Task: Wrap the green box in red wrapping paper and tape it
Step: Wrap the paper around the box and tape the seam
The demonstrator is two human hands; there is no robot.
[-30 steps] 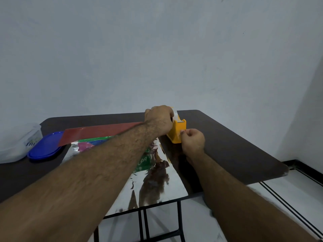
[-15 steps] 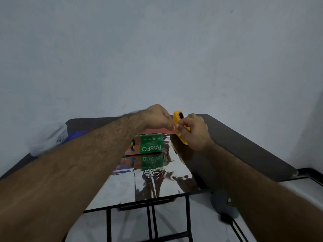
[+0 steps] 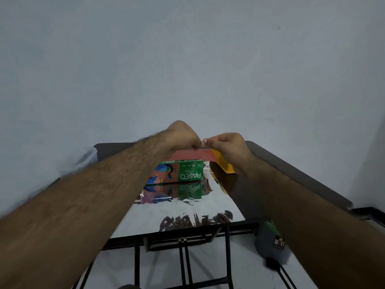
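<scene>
**Tape pinched between both hands above the unwrapped box**

Just above centre frame the two hands met in the air. The left hand (image 3: 183, 136) had its fingers curled, thumb and fingertips pinching one end of a short strip of clear sticky tape (image 3: 202, 143); the right hand (image 3: 226, 146) pinched the other end. The strip was small and blurred, so its length could not be read.

Such tape would probably be almost weightless, limp and clingy, apt to fold onto itself or stick to skin; holding it taut by its two ends, as here, seemed the sound grip.

Below the right hand, partly hidden by the wrist, the yellow plastic tape dispenser (image 3: 226, 166) sat on the dark brown folding table (image 3: 295, 176). Just left of it, at mid frame, the green printed cardboard box (image 3: 188, 171) lay flat on the shiny silver inner face of the red wrapping paper (image 3: 183, 213), whose red face showed in a raised flap behind the box. The box looked light and stiff, best taken by its long sides; the glossy sheet would likely slide and crease easily. The box was not yet covered.

At the frame's left edge stood a translucent plastic container (image 3: 87, 158), its contents impossible to tell. A grey and green object (image 3: 270, 240) stood on the floor at lower right.
</scene>
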